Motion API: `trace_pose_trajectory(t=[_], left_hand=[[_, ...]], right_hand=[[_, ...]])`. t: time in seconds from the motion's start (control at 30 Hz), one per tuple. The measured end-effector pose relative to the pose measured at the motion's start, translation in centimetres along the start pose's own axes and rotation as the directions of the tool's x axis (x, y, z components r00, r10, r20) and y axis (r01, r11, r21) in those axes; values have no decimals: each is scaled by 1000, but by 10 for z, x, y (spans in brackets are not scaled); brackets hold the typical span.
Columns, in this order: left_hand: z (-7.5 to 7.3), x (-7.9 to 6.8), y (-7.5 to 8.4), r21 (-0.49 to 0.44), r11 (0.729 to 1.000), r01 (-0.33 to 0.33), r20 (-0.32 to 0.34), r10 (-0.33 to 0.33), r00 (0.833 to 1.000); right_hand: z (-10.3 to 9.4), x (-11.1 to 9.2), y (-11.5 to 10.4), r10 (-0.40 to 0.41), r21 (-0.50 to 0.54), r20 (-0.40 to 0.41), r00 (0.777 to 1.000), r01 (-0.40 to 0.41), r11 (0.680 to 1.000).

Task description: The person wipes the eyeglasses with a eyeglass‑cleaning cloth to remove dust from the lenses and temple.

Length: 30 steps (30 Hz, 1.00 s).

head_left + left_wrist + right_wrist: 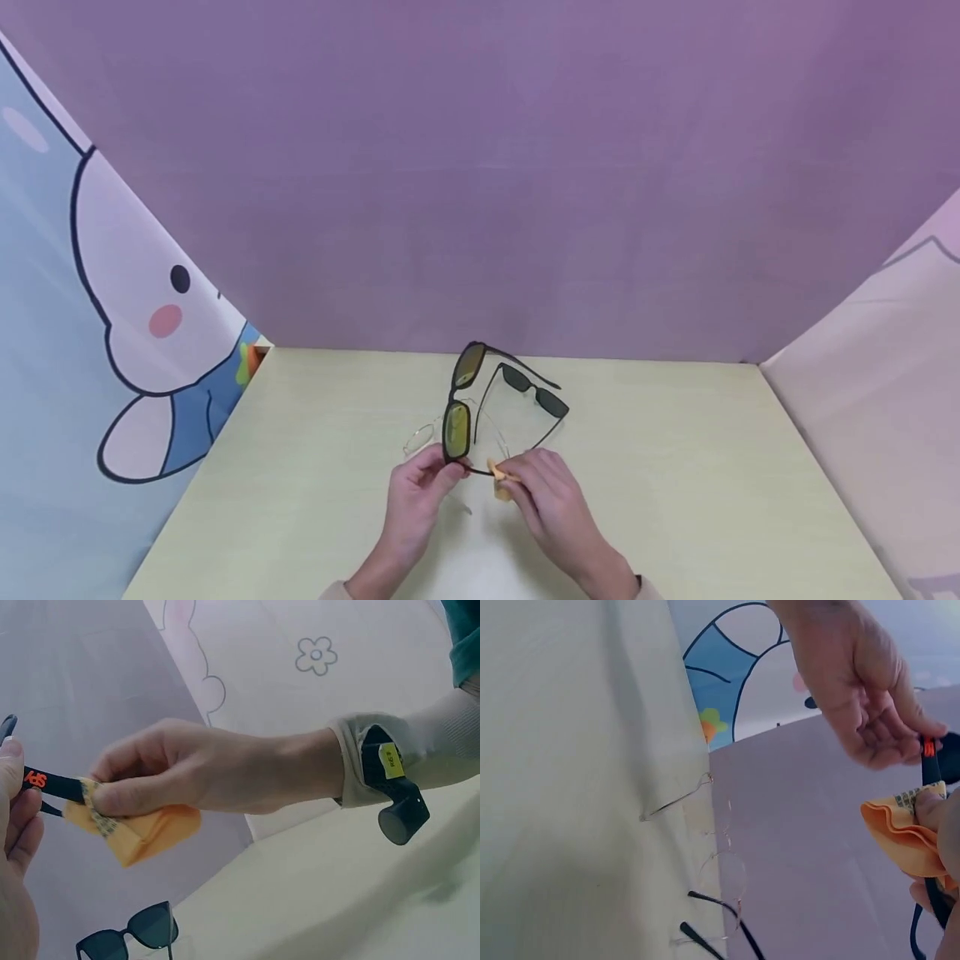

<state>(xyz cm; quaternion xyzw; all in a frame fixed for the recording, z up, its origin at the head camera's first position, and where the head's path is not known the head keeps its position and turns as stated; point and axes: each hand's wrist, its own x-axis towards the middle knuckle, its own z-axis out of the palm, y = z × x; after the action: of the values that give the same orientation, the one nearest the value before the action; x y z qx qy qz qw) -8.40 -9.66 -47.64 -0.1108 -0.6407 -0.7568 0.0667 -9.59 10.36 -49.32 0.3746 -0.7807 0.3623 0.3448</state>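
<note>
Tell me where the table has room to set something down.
Two patches of table look free: right, between the right hand and pale wall; left, between the left hand and cartoon wall. The middle is crowded: wire glasses and dark sunglasses lie there, with another pair held above.

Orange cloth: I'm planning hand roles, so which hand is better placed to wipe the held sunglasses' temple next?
Probably the right hand: it pinches the orange cloth against the temple, while the left hand holds the sunglasses near their front.
</note>
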Motion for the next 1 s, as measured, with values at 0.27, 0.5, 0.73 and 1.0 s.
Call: trace_pose_trajectory(t=[0.27, 0.5, 0.73, 1.0], left_hand=[[6, 0, -7, -11, 1000, -26, 11, 26, 1000], [9, 0, -11, 19, 1000, -21, 35, 20, 999], [5, -3, -5, 42, 999, 19, 48, -21, 999], [-7, 0, 11, -27, 997, 70, -67, -72, 995]], right_hand=[[8, 8, -12, 34, -23, -18, 999, -35, 999], [10, 7, -15, 56, -32, -6, 998, -57, 998], [6, 2, -12, 29, 11, 13, 999, -30, 1000], [-6, -11, 3, 23, 5, 28, 999, -23, 1000]])
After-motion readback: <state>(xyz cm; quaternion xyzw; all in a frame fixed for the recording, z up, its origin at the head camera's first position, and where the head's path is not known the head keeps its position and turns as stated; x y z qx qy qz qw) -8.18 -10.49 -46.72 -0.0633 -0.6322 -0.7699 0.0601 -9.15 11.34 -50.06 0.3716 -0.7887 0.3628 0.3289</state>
